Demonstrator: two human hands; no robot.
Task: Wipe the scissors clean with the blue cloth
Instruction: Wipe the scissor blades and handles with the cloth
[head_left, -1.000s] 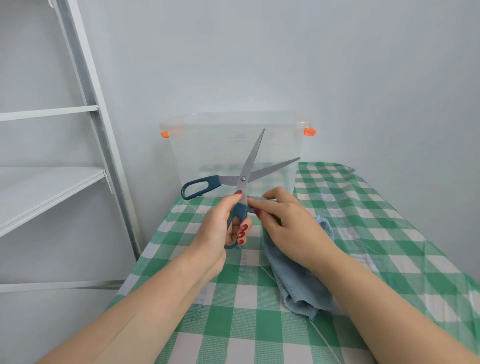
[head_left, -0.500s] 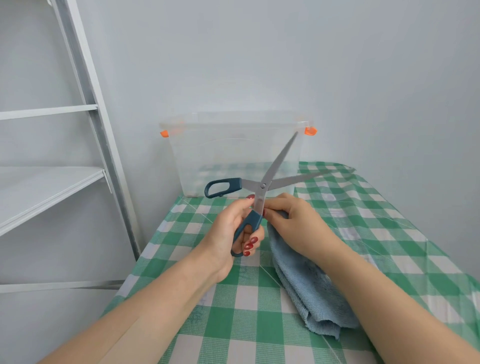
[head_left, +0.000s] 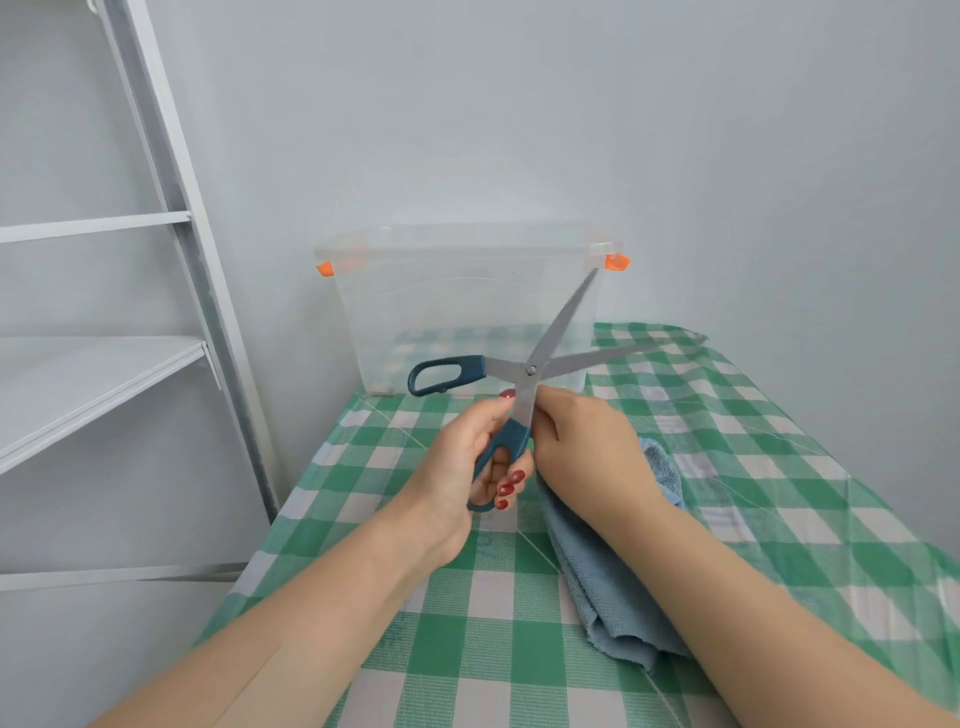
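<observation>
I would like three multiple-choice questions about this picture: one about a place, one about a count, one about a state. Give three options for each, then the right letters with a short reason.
1. Where is the blue cloth?
A. On the floor.
B. Folded on a chair.
C. Under the right hand, trailing onto the table.

2. How many orange clips show on the clear box?
A. One.
B. Two.
C. Four.

3. In what state are the scissors?
A. Open, blades spread.
B. Shut, blades together.
C. Lying flat, untouched.

Answers:
1 C, the cloth comes out from beneath that hand and lies on the table.
2 B, one clip sits at each upper corner of the box.
3 A, the blades form a V while the left hand grips one handle.
</observation>
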